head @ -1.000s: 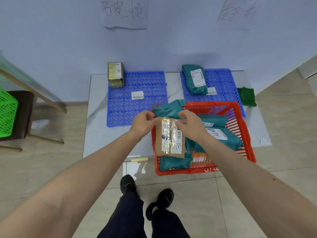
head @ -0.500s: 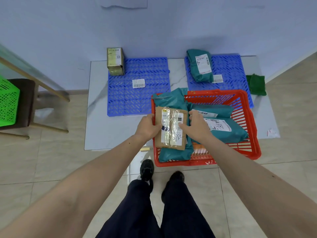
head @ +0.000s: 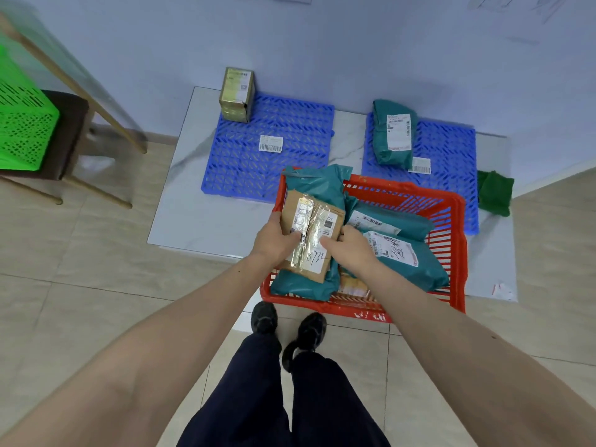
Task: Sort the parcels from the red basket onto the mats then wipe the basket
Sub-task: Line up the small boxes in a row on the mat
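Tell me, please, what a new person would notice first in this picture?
Both hands, left hand and right hand, grip a brown taped parcel above the red basket, which holds teal parcels. Behind it lie two blue mats, with a small box on the left one.

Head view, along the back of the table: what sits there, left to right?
Taped cardboard box → left blue mat → teal parcel lying on the right blue mat → green cloth.

Green crate on brown stool
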Motion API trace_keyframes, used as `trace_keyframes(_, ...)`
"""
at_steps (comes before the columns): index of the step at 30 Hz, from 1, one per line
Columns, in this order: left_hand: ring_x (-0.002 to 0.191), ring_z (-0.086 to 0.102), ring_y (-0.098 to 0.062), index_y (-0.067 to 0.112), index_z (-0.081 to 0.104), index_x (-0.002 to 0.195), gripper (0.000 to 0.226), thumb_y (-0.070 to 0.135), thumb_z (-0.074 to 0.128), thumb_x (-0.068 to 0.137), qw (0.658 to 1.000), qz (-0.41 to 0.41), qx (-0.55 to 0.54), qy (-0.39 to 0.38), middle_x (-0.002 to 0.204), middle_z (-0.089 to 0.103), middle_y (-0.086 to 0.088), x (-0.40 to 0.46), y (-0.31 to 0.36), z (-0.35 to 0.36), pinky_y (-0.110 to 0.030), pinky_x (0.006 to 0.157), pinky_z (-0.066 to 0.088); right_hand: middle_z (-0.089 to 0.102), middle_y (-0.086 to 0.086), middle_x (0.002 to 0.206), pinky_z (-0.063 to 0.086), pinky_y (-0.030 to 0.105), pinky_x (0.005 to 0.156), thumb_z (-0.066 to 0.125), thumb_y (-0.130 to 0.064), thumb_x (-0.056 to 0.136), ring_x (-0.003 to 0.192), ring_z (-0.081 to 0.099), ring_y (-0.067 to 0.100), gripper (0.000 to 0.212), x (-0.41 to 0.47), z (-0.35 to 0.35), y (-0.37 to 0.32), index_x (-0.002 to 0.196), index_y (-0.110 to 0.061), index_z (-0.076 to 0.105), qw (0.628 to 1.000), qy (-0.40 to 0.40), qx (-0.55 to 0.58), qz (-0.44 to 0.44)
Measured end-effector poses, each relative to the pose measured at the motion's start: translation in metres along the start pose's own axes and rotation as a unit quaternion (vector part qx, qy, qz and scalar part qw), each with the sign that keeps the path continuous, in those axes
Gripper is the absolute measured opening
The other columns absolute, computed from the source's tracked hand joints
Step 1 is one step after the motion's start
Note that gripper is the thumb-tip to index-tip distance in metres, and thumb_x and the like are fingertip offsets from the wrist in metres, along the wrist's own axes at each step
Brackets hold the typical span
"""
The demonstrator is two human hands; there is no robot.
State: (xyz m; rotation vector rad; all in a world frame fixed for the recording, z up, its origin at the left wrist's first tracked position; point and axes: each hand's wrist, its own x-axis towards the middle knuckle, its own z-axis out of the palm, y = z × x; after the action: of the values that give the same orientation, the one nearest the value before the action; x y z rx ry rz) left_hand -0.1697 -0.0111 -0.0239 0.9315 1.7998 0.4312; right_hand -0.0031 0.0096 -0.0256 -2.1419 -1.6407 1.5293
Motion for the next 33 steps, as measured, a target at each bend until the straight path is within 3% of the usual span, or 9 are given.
trace_keyframes(3,0.096,0.063,-0.026,0.015,0.051,0.121,0.039,0.028,0.061,0.086,1.0,0.02,-0.013,0.014,0.108,0.063,-0.008,-0.009,0.001,0.003,-0.044,0.088,0.054,0.067,-0.001,0.107,0.052,0.036,0.084,0.06,-0.035,0.091,0.096,0.064,0.018,0.026,-0.005,-0.004,-0.002,0.11,-0.017,0.058,1.0,0.015,0.019,-0.003)
trace_keyframes(7,0.093,0.066,-0.025,0.038,0.053,0.117,0.043,0.046,0.057,0.075,0.997,0.044,-0.063,0.003,0.111,0.057,-0.009,-0.012,-0.001,0.006,-0.044,0.074,0.061,0.068,-0.003,0.108,0.053,0.043,0.09,0.059,-0.033,0.09,0.098,0.065,0.018,0.025,-0.015,-0.012,-0.008,0.111,-0.02,0.059,0.997,0.055,0.056,-0.028)
trace_keyframes(9,0.102,0.06,-0.018,0.044,0.049,0.123,0.041,0.036,0.058,0.084,0.994,0.074,-0.081,-0.001,0.115,0.049,-0.006,-0.02,0.008,0.004,-0.039,0.082,0.059,0.068,-0.005,0.107,0.054,0.043,0.09,0.06,-0.031,0.09,0.098,0.065,0.016,0.017,-0.019,-0.017,-0.01,0.106,-0.025,0.058,0.993,0.076,0.086,-0.041)
trace_keyframes(13,0.106,0.049,0.0,0.032,0.023,0.153,0.068,0.026,0.057,0.095,0.987,0.101,-0.121,-0.019,0.126,0.033,-0.001,-0.027,0.023,0.001,-0.03,0.094,0.053,0.067,-0.006,0.108,0.054,0.041,0.089,0.06,-0.03,0.093,0.099,0.065,0.015,0.015,-0.028,-0.028,-0.016,0.106,-0.031,0.053,0.987,0.1,0.113,-0.061)
trace_keyframes(18,0.115,0.061,-0.015,0.039,0.025,0.151,0.078,0.032,0.064,0.084,0.976,0.106,-0.188,-0.026,0.136,0.051,0.0,-0.03,0.034,0.003,-0.04,0.087,0.058,0.065,-0.007,0.115,0.052,0.038,0.09,0.058,-0.036,0.093,0.101,0.062,0.011,0.019,-0.033,-0.039,-0.02,0.108,-0.047,0.054,0.98,0.102,0.143,-0.094)
trace_keyframes(21,0.109,0.063,-0.006,0.037,0.016,0.154,0.077,0.01,0.057,0.095,0.963,0.097,-0.251,-0.031,0.138,0.054,0.009,-0.033,0.038,0.004,-0.028,0.083,0.058,0.065,-0.016,0.121,0.051,0.035,0.093,0.056,-0.039,0.094,0.106,0.062,0.007,0.033,-0.038,-0.045,-0.025,0.125,-0.048,0.053,0.974,0.087,0.178,-0.106)
trace_keyframes(25,0.111,0.064,-0.005,0.044,0.021,0.151,0.074,0.013,0.058,0.095,0.955,0.116,-0.272,-0.015,0.137,0.056,0.013,-0.035,0.041,0.008,-0.031,0.089,0.056,0.052,-0.024,0.139,0.042,0.042,0.108,0.047,-0.049,0.095,0.126,0.052,0.007,0.05,-0.042,-0.049,-0.031,0.142,-0.058,0.032,0.97,0.056,0.212,-0.101)
trace_keyframes(28,0.113,0.06,-0.001,0.041,0.018,0.153,0.075,0.014,0.058,0.096,0.953,0.12,-0.279,-0.008,0.141,0.051,0.014,-0.039,0.046,0.009,-0.024,0.091,0.055,0.048,-0.022,0.144,0.041,0.042,0.111,0.042,-0.042,0.1,0.129,0.049,0.006,0.048,-0.041,-0.051,-0.032,0.144,-0.056,0.029,0.966,0.05,0.223,-0.119)
trace_keyframes(33,0.12,0.057,-0.004,0.042,0.017,0.153,0.076,0.015,0.059,0.095,0.953,0.129,-0.273,0.001,0.145,0.047,0.014,-0.039,0.049,0.005,-0.019,0.089,0.054,0.049,-0.016,0.143,0.045,0.031,0.103,0.039,-0.031,0.105,0.124,0.052,0.005,0.047,-0.042,-0.056,-0.038,0.147,-0.049,0.029,0.957,0.048,0.25,-0.141)
